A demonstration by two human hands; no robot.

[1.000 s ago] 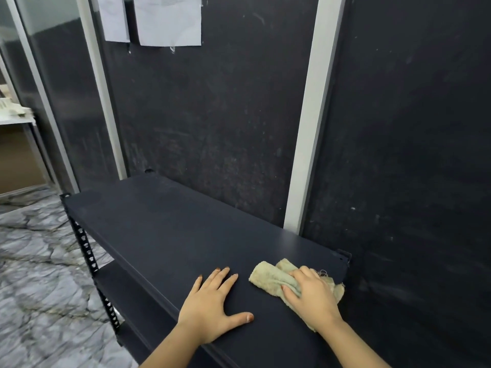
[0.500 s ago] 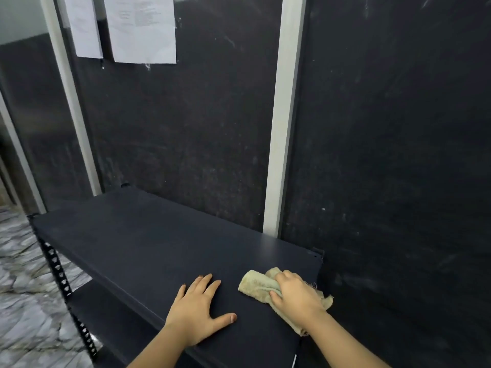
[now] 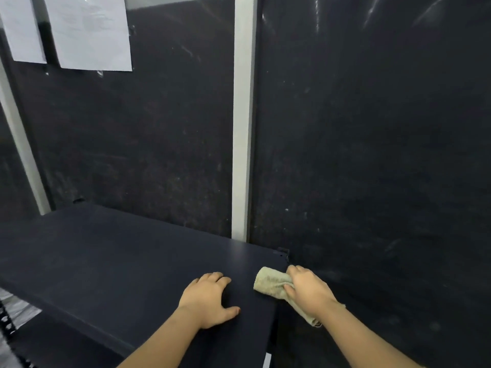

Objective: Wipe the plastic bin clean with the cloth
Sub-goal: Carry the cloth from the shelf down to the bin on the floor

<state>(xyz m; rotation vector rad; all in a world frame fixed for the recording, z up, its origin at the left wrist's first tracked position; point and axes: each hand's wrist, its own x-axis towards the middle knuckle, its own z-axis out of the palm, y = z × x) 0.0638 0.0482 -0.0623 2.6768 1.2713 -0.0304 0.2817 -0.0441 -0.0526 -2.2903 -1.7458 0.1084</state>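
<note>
Cloth [image 3: 271, 285], pale green and crumpled, bunches under the right hand [image 3: 309, 293].

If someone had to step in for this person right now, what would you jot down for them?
Left hand: flat on the dark shelf top, palm down, holding nothing.
Right hand: pressing the beige cloth at the shelf's right end, near the back corner; part of the cloth hangs past the edge.
Plastic bin: none in view, so nothing shows whether it has been wiped.
Left to do: find the bin and wipe it with the cloth. Two paper sheets are stuck on the dark wall panel behind.
</note>
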